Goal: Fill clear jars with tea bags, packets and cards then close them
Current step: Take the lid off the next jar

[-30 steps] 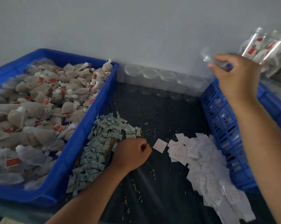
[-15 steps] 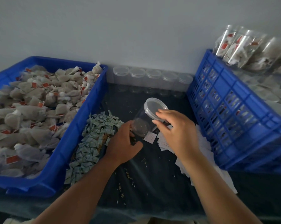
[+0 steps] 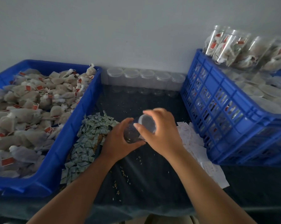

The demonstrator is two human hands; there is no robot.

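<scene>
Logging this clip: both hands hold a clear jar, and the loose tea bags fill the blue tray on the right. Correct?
No: the head view shows the loose tea bags in the blue tray on the left. The left hand and right hand do hold the clear jar.

Solid blue bin [image 3: 81, 120] left of frame, slotted blue crate [image 3: 238, 94] right, tilted. Both sit on dark cloth [image 3: 149, 191] against a plain grey wall [image 3: 120, 29]. Loose grains [image 3: 123, 173] scattered on the cloth, lower centre.
</scene>
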